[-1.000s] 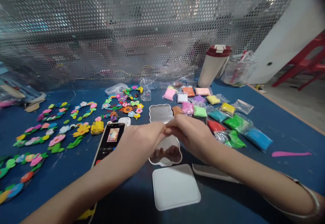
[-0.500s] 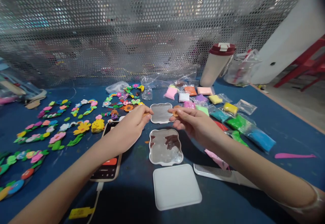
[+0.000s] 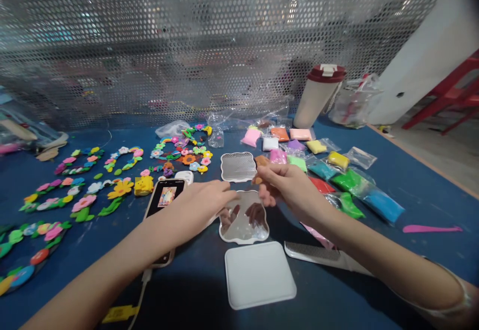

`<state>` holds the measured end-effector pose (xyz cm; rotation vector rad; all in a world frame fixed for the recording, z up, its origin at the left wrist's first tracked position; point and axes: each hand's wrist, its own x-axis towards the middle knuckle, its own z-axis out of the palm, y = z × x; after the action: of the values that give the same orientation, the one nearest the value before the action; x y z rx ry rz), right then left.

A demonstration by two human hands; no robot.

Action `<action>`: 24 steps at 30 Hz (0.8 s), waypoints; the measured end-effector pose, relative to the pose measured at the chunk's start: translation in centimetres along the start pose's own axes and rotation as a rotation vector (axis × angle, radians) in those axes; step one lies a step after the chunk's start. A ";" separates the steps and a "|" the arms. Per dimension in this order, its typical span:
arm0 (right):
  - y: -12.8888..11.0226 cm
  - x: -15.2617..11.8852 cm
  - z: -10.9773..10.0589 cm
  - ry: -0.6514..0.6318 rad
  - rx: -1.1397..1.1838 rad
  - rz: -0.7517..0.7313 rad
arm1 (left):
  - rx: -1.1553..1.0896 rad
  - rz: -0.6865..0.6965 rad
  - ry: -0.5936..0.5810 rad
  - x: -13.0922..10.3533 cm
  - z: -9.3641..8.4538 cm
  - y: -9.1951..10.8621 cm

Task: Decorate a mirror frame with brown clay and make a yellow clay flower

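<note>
Two bare hands work above the blue table (image 3: 202, 282), midway between its left side and its right edge. The right hand (image 3: 294, 185) is narrowed at thumb and forefinger and appears to pinch an orange-brown piece (image 3: 257, 180), held just above the far rim of the near mirror (image 3: 243, 227). The left hand (image 3: 200, 201) has its fingers drawn together and pointing at the same mirror; whether anything is between them cannot be determined.

The far mirror (image 3: 239, 166) lies beyond, toward the table's far edge. A white board (image 3: 260, 276) lies on the near side, with a comb (image 3: 314, 252) beside it toward the right edge. Coloured packets (image 3: 381, 204) spread across the far right part of the table.

Risks, in the inspector's judgement: a loosened pinch could drop the piece onto the near mirror and smear the glass. Soft material, if squeezed too hard, could deform or stick to the fingertips. The left forearm crosses over the phone (image 3: 165, 197); a lowered wrist could press its screen or shift it, and a tug on the cable (image 3: 142, 290) could do likewise. The right forearm, if dropped, could push the comb into the board.
</note>
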<state>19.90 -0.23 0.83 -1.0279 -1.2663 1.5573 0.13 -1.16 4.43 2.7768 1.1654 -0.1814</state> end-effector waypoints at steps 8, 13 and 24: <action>-0.7 0.0 0.0 0.023 -0.139 -0.145 | -0.083 0.033 -0.152 0.8 1.6 -1.4; -1.2 -0.1 -0.1 0.047 -0.183 -0.070 | -0.039 -0.067 -0.214 0.9 1.0 -0.3; -2.1 -0.9 -0.6 -0.045 -0.441 -0.091 | 0.066 -0.123 -0.137 2.1 1.5 5.1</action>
<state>20.97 -0.63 2.89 -1.1906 -1.7105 1.2643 5.17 -3.46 2.93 2.6986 1.3185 -0.4223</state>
